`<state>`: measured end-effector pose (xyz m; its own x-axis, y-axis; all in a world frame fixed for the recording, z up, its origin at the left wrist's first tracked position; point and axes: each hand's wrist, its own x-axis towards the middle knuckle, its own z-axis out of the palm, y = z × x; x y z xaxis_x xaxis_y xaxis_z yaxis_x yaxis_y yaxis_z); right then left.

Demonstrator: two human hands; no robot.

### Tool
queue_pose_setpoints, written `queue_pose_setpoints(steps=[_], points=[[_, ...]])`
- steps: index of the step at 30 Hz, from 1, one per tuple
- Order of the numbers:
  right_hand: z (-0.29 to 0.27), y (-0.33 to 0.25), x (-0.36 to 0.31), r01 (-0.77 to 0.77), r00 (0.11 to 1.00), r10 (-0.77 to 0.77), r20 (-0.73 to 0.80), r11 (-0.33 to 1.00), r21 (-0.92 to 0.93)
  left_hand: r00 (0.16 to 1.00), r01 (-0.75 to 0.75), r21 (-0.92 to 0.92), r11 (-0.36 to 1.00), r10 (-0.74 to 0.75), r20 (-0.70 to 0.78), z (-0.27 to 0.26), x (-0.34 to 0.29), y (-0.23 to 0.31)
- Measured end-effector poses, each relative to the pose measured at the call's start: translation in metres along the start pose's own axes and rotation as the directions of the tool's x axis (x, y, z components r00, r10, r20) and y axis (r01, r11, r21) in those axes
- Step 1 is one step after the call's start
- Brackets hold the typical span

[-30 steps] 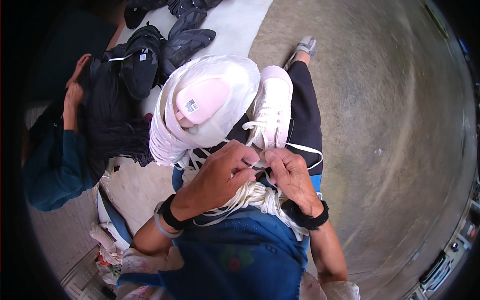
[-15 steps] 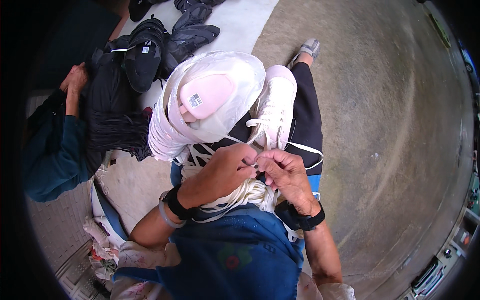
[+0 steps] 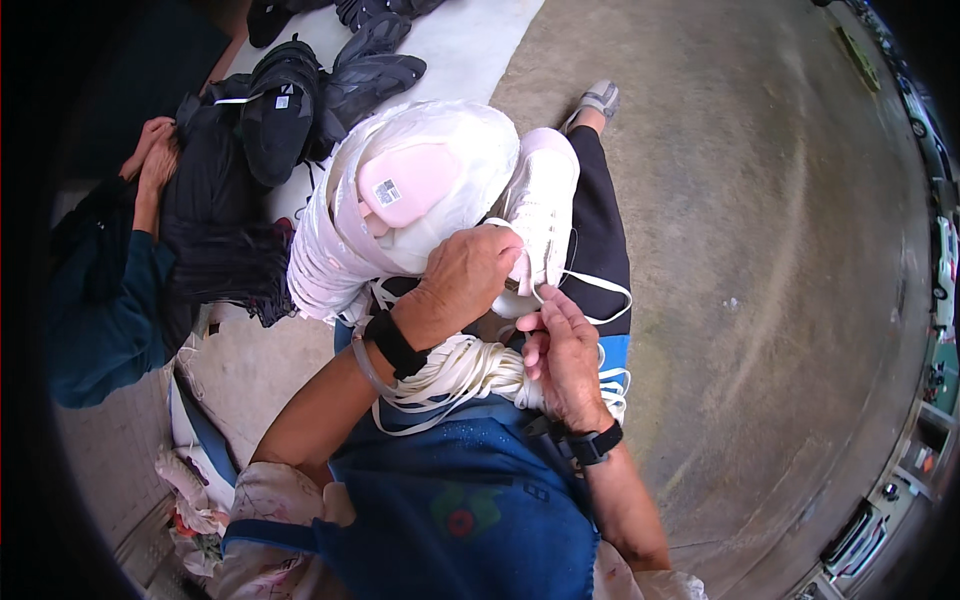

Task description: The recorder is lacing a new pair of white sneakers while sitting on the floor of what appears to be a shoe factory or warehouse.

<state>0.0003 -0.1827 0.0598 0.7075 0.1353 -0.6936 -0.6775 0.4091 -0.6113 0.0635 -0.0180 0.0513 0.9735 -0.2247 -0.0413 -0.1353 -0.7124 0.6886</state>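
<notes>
A white sneaker with a pale pink toe and heel point(image 3: 548, 185) lies across my right thigh, toe pointing away from me. My left hand point(image 3: 462, 280) is closed at the sneaker's collar, its thumb and fingers pinched on a white shoelace by the lacing. Close to the heel, my right hand point(image 3: 565, 350) pinches a shoelace point(image 3: 538, 294) between thumb and forefinger, the other fingers curled loosely. One lace loop hangs out to the right of the heel. Below both hands, a thick bundle of white shoelaces point(image 3: 470, 372) rests on my blue apron point(image 3: 400, 480).
Left of the sneaker stands a clear plastic bag point(image 3: 470, 125) around pink-and-white shoe parts, a pink sole point(image 3: 410, 180) on top. Black shoes point(image 3: 275, 125) lie beyond on a white surface. At left, another person's hands point(image 3: 155, 150) are beside dark laces point(image 3: 230, 265).
My hands, together over the lace bundle before, have come apart. The left moved up to the sneaker's collar; the right stays near the heel with a lace. The view shifted slightly.
</notes>
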Motion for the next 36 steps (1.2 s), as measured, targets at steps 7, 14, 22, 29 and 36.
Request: queue_pose_setpoints(steps=[7, 14, 22, 29, 36], points=[[-0.003, 0.022, 0.012, -0.196, 0.980, 0.190, 0.052, 0.903, 0.383, 0.997, -0.050, 0.057, 0.997, 0.053, -0.052, 0.001, 0.001, -0.001], [0.001, 0.034, 0.034, -0.231, 0.973, 0.181, 0.145, 0.697, 0.679, 1.000, -0.007, 0.062, 0.998, 0.009, -0.027, -0.002, 0.002, 0.001], [0.003, 0.036, 0.041, -0.242, 0.970, 0.163, 0.180, 0.686, 0.686, 1.000, 0.014, 0.212, 0.977, -0.013, -0.008, -0.003, 0.005, 0.014], [0.002, 0.034, 0.036, -0.234, 0.972, 0.165, 0.166, 0.697, 0.678, 0.997, -0.054, 0.273, 0.961, 0.036, 0.074, -0.005, 0.009, 0.023], [0.002, 0.030, 0.037, -0.261, 0.965, 0.181, 0.188, 0.697, 0.668, 0.979, -0.204, 0.043, 0.978, 0.205, -0.016, -0.002, 0.007, 0.008]])
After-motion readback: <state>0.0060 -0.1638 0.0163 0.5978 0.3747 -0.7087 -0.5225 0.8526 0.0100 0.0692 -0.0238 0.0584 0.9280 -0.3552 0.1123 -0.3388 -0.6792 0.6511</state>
